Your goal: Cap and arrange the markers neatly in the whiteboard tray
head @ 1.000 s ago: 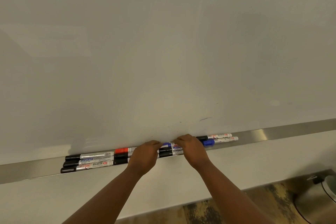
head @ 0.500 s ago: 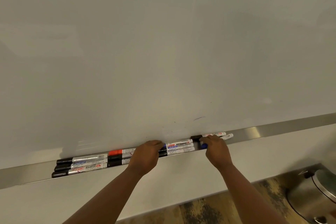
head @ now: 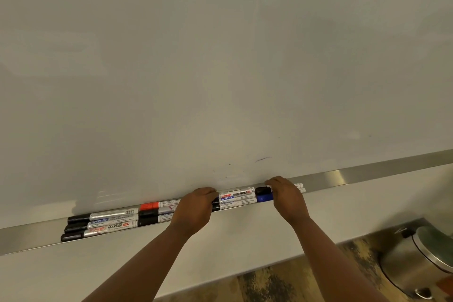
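The left hand point(head: 196, 206) lies over the middle of the marker rows, fingers curled down onto the barrels; whether it pinches one marker or only presses on the group cannot be told. The right hand point(head: 285, 195) lies over the right-hand pair, fingers curled over the barrels just right of the black cap point(head: 262, 189) and blue cap point(head: 264, 198); a true grip cannot be confirmed here either. The two hands are apart, with the white-labelled markers point(head: 236, 198) exposed between them.

All markers sit in the whiteboard tray point(head: 343, 176), end to end in stacked rows. The left group point(head: 103, 224) looks settled, caps pointing left. Every visible marker appears capped.

Judged step: closing up and squaring the right-hand pair against the rest of the line.

Procedure:
1. Hold the centre rows steady with the left hand so they do not slide left.
2. With the right hand, push along the tray axis only; any lift may roll a barrel over the front lip.
3. Push both markers of the pair together, so their white ends point(head: 300, 187) finish level.
4. Release the right hand first, then the left.

Behind the tray, the whiteboard point(head: 220, 56) carries faint stray marks.
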A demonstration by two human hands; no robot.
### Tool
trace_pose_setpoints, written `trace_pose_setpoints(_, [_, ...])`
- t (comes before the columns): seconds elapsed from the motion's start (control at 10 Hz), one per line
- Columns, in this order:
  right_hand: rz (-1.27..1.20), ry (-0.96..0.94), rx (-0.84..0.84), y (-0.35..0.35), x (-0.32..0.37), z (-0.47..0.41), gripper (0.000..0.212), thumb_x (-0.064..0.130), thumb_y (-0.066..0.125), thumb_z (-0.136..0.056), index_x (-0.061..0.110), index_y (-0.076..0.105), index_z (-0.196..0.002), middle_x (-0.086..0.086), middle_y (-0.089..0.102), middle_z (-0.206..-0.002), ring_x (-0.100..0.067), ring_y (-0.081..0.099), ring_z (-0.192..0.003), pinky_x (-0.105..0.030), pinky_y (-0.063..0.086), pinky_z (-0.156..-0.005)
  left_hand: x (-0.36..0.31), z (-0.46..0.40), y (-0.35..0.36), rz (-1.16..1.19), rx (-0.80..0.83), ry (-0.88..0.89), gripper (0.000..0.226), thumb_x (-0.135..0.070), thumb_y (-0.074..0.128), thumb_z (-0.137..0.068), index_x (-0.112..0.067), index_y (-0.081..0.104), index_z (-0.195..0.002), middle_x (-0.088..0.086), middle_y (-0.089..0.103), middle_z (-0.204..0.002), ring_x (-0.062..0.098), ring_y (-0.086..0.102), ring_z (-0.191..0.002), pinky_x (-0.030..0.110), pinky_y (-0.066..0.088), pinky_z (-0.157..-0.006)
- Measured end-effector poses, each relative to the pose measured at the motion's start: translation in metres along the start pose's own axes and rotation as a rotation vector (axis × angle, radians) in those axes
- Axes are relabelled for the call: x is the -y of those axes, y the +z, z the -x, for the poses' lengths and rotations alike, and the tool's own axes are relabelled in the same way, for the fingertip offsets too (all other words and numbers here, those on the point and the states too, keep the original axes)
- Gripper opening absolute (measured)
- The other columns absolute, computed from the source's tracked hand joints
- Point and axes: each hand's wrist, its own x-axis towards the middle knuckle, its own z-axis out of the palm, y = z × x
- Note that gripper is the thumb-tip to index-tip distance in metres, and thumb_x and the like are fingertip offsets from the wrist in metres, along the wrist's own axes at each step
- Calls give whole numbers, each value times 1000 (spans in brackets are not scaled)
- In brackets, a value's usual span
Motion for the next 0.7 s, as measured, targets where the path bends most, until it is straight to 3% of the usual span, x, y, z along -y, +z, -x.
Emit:
trace_pose_setpoints(0.2, [11, -33, 135, 3, -2, -3, 31, -12, 50, -77, 5, 66, -97, -17, 68, -93, -32, 60, -85, -39, 48, -74, 3, 0, 10, 35, 1, -23, 36, 0, 72, -60, -10, 69, -95, 8, 74, -91, 28, 70, -74, 35, 58, -54])
trace_pose_setpoints(0.4, [-25, -38, 169, -1, -1, -4, 37, -13, 47, -74, 6, 65, -100, -16, 68, -96, -32, 60, -88, -38, 47, -78, 1, -1, 14, 84, -42, -33, 27, -2, 59, -72, -8, 67, -97, 10, 72, -96, 30, 67, -79, 36, 56, -60])
trace_pose_setpoints(0.6, [-65, -46, -5, 0, -1, -1, 38, -10, 46, -69, 3, 67, -98, -17, 71, -92, -35, 65, -83, -39, 51, -76, 1, -3, 15, 38, -72, 4, 39, 1, 77, -54, -12, 70, -89, 5, 75, -86, 23, 70, -68, 29, 56, -50])
trace_pose_setpoints(0.7, [-65, -78, -135, -5, -1, 0, 41, 5, 34, -72, 5, 67, -97, -14, 72, -93, -29, 67, -85, -38, 54, -78, -6, -4, 11, -16, -69, 44, 50, -5, 86, -42, -14, 71, -88, 2, 75, -84, 19, 71, -71, 25, 56, -52])
